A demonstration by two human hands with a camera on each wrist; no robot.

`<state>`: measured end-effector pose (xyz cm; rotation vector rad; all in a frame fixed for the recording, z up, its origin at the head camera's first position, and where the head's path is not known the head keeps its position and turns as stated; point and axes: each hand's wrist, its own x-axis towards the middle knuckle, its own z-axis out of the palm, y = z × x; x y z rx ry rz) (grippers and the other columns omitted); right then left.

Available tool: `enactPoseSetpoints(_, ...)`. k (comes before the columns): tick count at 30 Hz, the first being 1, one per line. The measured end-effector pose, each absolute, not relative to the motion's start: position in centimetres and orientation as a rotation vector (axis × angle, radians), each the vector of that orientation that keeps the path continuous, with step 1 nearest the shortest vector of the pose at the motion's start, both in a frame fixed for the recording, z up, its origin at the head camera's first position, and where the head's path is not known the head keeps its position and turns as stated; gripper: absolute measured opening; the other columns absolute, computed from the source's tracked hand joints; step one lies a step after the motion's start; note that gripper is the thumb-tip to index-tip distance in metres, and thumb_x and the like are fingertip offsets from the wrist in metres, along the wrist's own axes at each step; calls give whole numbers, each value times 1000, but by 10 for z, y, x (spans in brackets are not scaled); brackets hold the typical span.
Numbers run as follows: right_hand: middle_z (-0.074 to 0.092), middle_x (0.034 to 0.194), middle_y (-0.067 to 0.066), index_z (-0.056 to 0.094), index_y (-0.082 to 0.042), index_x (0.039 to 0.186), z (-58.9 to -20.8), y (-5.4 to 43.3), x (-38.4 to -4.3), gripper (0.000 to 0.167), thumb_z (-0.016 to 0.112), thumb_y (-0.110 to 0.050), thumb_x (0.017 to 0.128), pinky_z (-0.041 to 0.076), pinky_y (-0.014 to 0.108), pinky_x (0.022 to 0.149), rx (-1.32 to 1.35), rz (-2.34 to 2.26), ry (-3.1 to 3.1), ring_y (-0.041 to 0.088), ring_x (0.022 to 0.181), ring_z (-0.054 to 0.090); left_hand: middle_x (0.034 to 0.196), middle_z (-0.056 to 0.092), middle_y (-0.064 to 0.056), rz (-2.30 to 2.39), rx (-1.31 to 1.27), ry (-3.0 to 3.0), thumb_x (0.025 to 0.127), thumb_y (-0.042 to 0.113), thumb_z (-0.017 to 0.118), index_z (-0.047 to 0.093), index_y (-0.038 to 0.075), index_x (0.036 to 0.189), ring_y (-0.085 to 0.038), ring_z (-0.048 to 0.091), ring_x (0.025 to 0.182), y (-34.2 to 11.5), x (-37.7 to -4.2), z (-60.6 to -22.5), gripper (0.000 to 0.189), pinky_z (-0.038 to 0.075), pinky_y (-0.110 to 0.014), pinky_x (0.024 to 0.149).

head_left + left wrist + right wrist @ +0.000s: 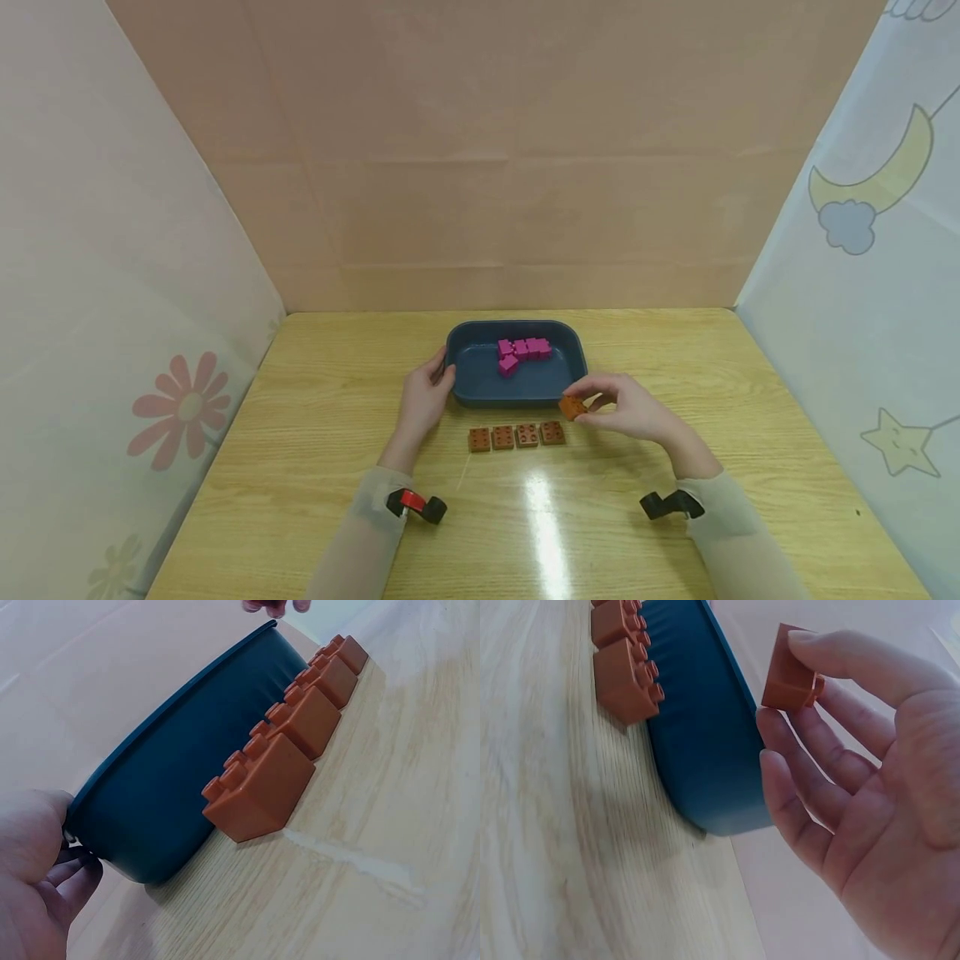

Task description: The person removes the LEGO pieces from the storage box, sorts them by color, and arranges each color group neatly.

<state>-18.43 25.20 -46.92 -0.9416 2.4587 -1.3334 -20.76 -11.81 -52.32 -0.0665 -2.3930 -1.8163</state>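
My left hand (424, 402) grips the left end of a dark blue plastic basin (480, 385), thumb at the rim and fingers outside the wall. Between thumb and fingers, my right hand (628, 408) pinches an orange-brown building brick (572, 407) by the basin's front right corner. That brick (786, 671) is tilted and off the table in the right wrist view. Several matching bricks (262, 787) stand studs up in a row in front of the basin. Inside it lie several magenta bricks (521, 349), mostly lined up towards the back, one nearer the front.
A light wooden table (315, 433) carries everything. Behind it rises a plain beige backdrop (480, 208). Printed white sheets flank both sides, with a flower (189, 407) on the left and a moon (892, 175) on the right. Both wrists wear black straps.
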Motion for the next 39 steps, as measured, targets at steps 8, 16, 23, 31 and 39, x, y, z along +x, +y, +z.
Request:
enactPoseSetpoints(8, 75, 120, 4, 76, -8, 130, -480, 266, -175, 36, 84, -11, 95, 65, 37, 87, -889, -1371, 2447, 17, 107, 71, 154, 55, -20, -1798, -72, -2393, 108, 12, 64, 53, -2, 154, -29, 57, 140, -118, -209, -525, 49, 53, -35, 111)
enactPoseSetpoints(16, 75, 124, 8, 74, -1, 130, -490, 272, -169, 40, 85, -10, 93, 65, 31, 81, -836, -1383, 2449, 19, 101, 71, 155, 54, -20, -1810, -75, -2388, 108, 12, 64, 53, -2, 154, -30, 57, 140, -118, -208, -522, 49, 53, -34, 110)
enactPoseSetpoints(23, 73, 127, 9, 72, -1, 133, -492, 273, -169, 43, 84, -8, 93, 64, 30, 83, -823, -1327, 2444, 20, 102, 70, 156, 54, -20, -1815, -69, -2398, 109, 14, 64, 53, -2, 154, -29, 56, 141, -119, -207, -522, 50, 52, -33, 111)
enactPoseSetpoints(31, 74, 126, 8, 74, -9, 131, -495, 275, -170, 39, 84, -10, 94, 64, 32, 87, -808, -1293, 2462, 18, 104, 69, 156, 54, -20, -1811, -55, -2402, 108, 13, 64, 53, -1, 155, -29, 56, 141, -119, -208, -523, 49, 53, -35, 111)
enactPoseSetpoints(39, 73, 128, 10, 73, -7, 131, -505, 273, -171, 40, 84, -8, 93, 64, 33, 90, -777, -1300, 2430, 20, 107, 69, 156, 54, -19, -1811, -53, -2405, 108, 14, 65, 54, -1, 154, -29, 56, 141, -119, -207, -522, 49, 53, -35, 111)
